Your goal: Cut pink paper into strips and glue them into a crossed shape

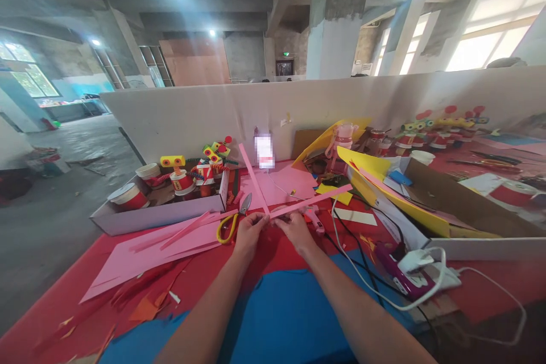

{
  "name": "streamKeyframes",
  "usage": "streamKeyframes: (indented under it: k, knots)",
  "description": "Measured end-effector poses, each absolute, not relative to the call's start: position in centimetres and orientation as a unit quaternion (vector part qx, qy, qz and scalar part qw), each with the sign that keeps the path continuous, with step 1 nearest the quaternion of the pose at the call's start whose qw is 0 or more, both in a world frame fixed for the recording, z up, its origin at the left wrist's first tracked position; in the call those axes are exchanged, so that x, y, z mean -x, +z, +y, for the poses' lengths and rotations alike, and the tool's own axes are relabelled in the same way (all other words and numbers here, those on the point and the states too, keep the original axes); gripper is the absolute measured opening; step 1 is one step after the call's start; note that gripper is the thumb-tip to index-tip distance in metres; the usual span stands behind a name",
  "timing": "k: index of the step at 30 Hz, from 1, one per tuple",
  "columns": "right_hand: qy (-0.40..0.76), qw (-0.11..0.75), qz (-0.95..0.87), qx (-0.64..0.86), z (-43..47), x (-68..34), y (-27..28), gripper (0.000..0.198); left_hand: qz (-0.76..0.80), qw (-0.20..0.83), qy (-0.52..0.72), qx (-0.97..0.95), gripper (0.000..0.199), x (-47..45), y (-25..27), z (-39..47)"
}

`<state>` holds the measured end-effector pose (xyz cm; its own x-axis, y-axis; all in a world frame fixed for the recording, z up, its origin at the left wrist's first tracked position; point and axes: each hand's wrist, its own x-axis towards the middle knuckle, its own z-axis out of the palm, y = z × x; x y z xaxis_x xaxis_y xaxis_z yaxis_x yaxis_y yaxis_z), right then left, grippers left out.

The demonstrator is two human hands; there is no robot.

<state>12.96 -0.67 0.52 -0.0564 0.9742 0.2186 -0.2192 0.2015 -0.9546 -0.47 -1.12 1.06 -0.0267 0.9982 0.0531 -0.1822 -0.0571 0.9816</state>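
Observation:
Two pink paper strips meet at one end between my hands and spread apart in a V. My left hand (pixel 251 230) is closed in a pinch on the end of the upright strip (pixel 255 178). With closed fingers, my right hand (pixel 295 231) pinches the other strip (pixel 315 202), which slants up to the right. Just left of my left hand lie yellow-handled scissors (pixel 228 228). A pink glue gun (pixel 314 218) rests beside my right hand. Pink paper sheets (pixel 284 185) lie behind the hands, and more pink sheets (pixel 162 250) lie on the left.
A white box (pixel 160 217) with paper-cup figures stands at the left. On the right are a box (pixel 482 247) holding yellow card, a purple power strip (pixel 403 273) and loose cables. Paper scraps (pixel 147 308) lie front left. A white partition (pixel 191 114) closes off the back.

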Motion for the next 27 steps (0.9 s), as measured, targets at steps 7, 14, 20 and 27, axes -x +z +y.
streamKeyframes:
  k: [7,14,20,27]
  knots:
    - [0.578,0.567,-0.444,0.384,-0.7,-12.9,0.1,0.026,0.427,0.547,0.557,-0.457,0.035,0.3,1.3,-1.3]
    - [0.578,0.569,-0.456,0.367,-0.8,-12.7,0.0,0.031,0.426,0.542,0.563,-0.456,0.027,0.2,1.0,-1.4]
    - [0.538,0.567,-0.485,0.393,-0.7,-12.6,-0.5,0.029,0.438,0.532,0.56,-0.46,0.022,0.4,0.5,-1.0]
    - [0.461,0.592,-0.516,0.414,-0.6,-12.8,-0.5,0.027,0.437,0.554,0.551,-0.446,0.028,0.2,1.2,-1.5]
